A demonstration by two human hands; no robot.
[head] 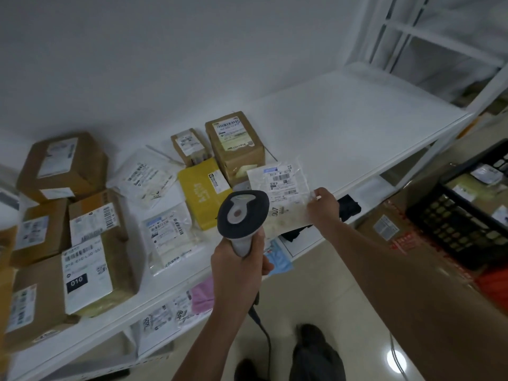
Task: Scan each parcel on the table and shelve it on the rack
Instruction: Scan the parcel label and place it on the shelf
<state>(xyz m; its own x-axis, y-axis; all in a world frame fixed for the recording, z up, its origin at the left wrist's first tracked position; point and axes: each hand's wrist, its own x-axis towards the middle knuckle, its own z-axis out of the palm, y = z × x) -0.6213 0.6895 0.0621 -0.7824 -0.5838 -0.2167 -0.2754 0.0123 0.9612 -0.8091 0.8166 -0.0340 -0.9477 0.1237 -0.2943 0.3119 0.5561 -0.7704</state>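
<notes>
At the far left of the white rack shelf (343,127) lay a cluster of brown cardboard boxes (63,166), stacked and crowded together, the nearest box (90,273) carrying a white label with a dark patch reading 010. Just to their right lay two flat clear-plastic mailers, one mailer (145,176) further back and another (171,236) nearer the shelf's front edge, each with a barcode label. Beside them sat a yellow padded envelope (203,192), and behind it two upright cartons, a small one (189,145) and a taller one (235,145), both labelled.

The left hand (239,266) was clenched around the grey handle of a barcode scanner (243,213), whose dark head was raised over the shelf's front edge and pointed towards the parcels; its cable (264,334) hung down towards the floor.

To the right of the scanner, the right hand (324,204) pinched the right edge of a pale plastic-bag parcel (277,193), thumb on top. The parcel was at the shelf's front edge, close in front of the taller carton, partly hidden by the scanner head, its label face up and the number 007 printed on it; whether it rested on the shelf or was lifted off it could not be told.

Below, a lower shelf held more bagged items, among them a pink one (203,294). Further right, on the floor, stood a large cardboard box (384,229) and a black plastic crate (461,215) containing more parcels
</notes>
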